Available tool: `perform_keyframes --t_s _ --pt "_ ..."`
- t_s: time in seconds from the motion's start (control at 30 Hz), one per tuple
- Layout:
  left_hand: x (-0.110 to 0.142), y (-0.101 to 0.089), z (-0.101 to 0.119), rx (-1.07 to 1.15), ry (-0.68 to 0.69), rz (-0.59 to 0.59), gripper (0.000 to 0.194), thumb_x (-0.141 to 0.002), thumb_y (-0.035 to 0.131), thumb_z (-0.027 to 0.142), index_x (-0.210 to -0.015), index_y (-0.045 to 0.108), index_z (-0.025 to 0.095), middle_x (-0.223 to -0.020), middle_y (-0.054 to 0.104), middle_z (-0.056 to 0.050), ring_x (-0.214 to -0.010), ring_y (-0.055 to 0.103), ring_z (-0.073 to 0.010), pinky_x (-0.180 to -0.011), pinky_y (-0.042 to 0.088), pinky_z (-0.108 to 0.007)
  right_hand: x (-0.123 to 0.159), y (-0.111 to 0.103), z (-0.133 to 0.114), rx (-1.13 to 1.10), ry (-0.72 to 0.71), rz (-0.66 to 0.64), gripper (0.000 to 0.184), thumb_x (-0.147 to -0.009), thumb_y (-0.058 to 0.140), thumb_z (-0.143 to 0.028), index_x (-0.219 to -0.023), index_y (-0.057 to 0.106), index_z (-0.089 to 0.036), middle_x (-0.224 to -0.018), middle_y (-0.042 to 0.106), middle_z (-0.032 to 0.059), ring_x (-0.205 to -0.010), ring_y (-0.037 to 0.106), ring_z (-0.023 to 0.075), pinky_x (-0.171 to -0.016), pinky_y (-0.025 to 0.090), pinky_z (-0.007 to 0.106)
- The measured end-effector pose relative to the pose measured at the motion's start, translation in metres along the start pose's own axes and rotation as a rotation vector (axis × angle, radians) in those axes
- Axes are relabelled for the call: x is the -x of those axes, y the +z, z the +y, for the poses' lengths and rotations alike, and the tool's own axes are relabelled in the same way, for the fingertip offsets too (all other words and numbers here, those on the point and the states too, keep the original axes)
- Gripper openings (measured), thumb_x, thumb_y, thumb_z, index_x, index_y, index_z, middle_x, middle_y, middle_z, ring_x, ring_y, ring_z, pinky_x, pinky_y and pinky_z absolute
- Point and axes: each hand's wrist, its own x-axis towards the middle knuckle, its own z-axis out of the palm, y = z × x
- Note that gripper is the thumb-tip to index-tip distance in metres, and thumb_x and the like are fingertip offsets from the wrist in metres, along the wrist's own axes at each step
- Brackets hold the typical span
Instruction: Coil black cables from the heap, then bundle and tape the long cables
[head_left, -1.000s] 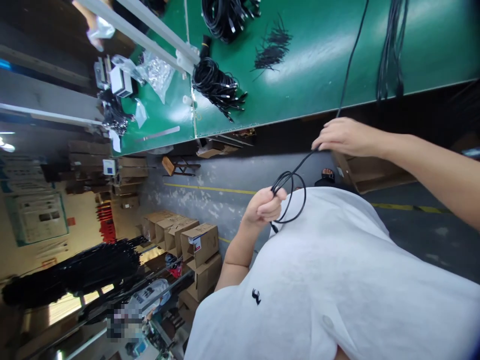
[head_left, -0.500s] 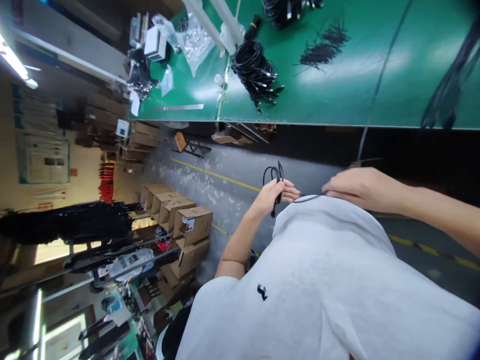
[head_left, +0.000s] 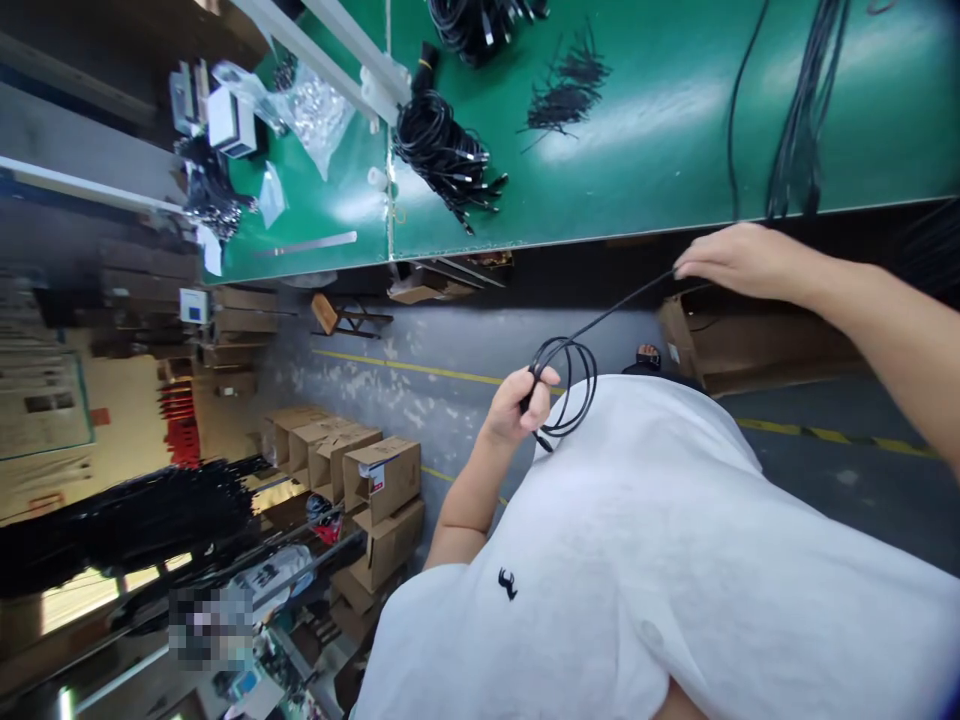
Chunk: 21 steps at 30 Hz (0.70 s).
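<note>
In the head view, the black logo (head_left: 508,583) on my shirt (head_left: 637,520) sits at six o'clock, a small figure with no letters I can read. A box (head_left: 384,480) at eight o'clock carries a label (head_left: 373,477) with a bit of red, too small to read; the board (head_left: 45,405) on the wall at nine is unreadable too.

My left hand (head_left: 517,402), just below centre, has its fingers curled tight on the looped black cable (head_left: 592,375), whose loops hang out to their right; a plug end (head_left: 543,442) pokes out below. From the loops the cable runs up to my right hand (head_left: 739,262), between two and three o'clock, where my fingertips are pinched together on it. That hand is near the edge of the green counter (head_left: 637,150), which bears a cable bundle (head_left: 442,150) at twelve, thin black strips (head_left: 566,95) at one and loose cables (head_left: 806,130) at two.
</note>
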Motion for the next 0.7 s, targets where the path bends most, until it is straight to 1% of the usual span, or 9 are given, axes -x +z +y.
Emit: perform_keyframes --t_s 0.07,0.1,0.17,0.23,0.33,0.43,0.57,0.63,0.7 --pt "0.007 -0.004 0.009 0.07 0.04 0.114 0.043 -0.101 0.039 0.039 -0.077 0.064 0.014 -0.037 0.018 0.012 -0.025 0.003 -0.0011 -0.028 0.007 -0.017 0.015 0.006 0.035 0.036 0.079 0.019 0.054 -0.102 0.038 -0.047 -0.101 0.074 -0.007 -0.103 0.071 0.0132 -0.094 0.06 0.0158 -0.088 0.041 0.03" --pt "0.01 -0.005 0.012 0.096 0.073 0.149 0.045 -0.102 0.035 0.038 -0.076 0.064 0.014 -0.037 0.014 0.013 -0.026 -0.002 -0.0008 -0.028 0.004 -0.016 0.022 0.009 0.044 0.041 0.078 0.031 0.054 -0.102 0.038 -0.047 -0.102 0.074 -0.007 -0.103 0.07 0.0137 -0.094 0.06 0.0159 -0.089 0.041 0.031" --pt "0.013 -0.007 0.017 0.125 0.147 0.159 0.045 -0.102 0.034 0.035 -0.077 0.066 0.014 -0.037 0.013 0.013 -0.027 -0.007 -0.0006 -0.028 0.003 -0.016 0.031 0.012 0.048 0.053 0.038 0.084 0.057 -0.102 0.035 -0.049 -0.101 0.074 -0.007 -0.1 0.07 0.0151 -0.093 0.059 0.0172 -0.089 0.041 0.032" --pt "0.013 -0.007 0.02 0.113 0.176 0.1 0.039 -0.099 0.04 0.033 -0.082 0.068 0.013 -0.038 0.023 0.011 -0.026 0.003 -0.0007 -0.028 0.009 -0.016 0.033 0.008 0.036 0.076 -0.012 0.154 0.064 -0.102 0.029 -0.054 -0.096 0.074 -0.008 -0.095 0.07 0.0162 -0.09 0.059 0.0192 -0.087 0.042 0.035" --pt "0.009 -0.008 0.02 0.028 0.125 -0.011 0.028 -0.091 0.054 0.033 -0.089 0.07 0.011 -0.045 0.045 0.005 -0.029 0.028 -0.0028 -0.031 0.022 -0.017 0.023 -0.004 0.002 0.109 -0.088 0.199 0.069 -0.101 0.024 -0.06 -0.093 0.074 -0.013 -0.088 0.07 0.0149 -0.086 0.059 0.0208 -0.083 0.04 0.038" --pt "0.006 -0.009 0.015 -0.04 0.075 -0.086 0.029 -0.084 0.064 0.036 -0.092 0.071 0.009 -0.048 0.051 0.003 -0.034 0.04 -0.0053 -0.034 0.028 -0.017 0.003 -0.016 -0.024 0.161 -0.117 0.184 0.067 -0.101 0.021 -0.061 -0.1 0.073 -0.018 -0.089 0.07 0.0121 -0.086 0.057 0.0204 -0.082 0.037 0.038" --pt "0.009 -0.009 0.008 -0.03 -0.023 -0.186 0.03 -0.085 0.062 0.037 -0.091 0.071 0.009 -0.042 0.044 0.005 -0.028 0.033 -0.0049 -0.03 0.025 -0.018 -0.021 -0.017 -0.026 0.165 -0.138 0.107 0.064 -0.102 0.022 -0.059 -0.103 0.073 -0.02 -0.094 0.072 0.0093 -0.086 0.057 0.0197 -0.082 0.036 0.037" --pt "0.015 -0.011 0.007 0.008 -0.062 -0.187 0.029 -0.088 0.058 0.036 -0.089 0.071 0.01 -0.039 0.038 0.007 -0.024 0.024 -0.0038 -0.027 0.019 -0.017 -0.026 -0.012 -0.02 0.143 -0.113 0.063 0.06 -0.102 0.025 -0.055 -0.103 0.073 -0.02 -0.097 0.072 0.0094 -0.088 0.058 0.0198 -0.081 0.037 0.036" --pt "0.021 -0.014 0.006 0.037 -0.081 -0.141 0.031 -0.092 0.053 0.036 -0.085 0.07 0.011 -0.036 0.032 0.009 -0.021 0.017 -0.0033 -0.025 0.013 -0.017 -0.028 -0.007 -0.015 0.117 -0.062 0.022 0.055 -0.101 0.029 -0.052 -0.102 0.073 -0.02 -0.101 0.072 0.0096 -0.091 0.06 0.0204 -0.081 0.038 0.036"
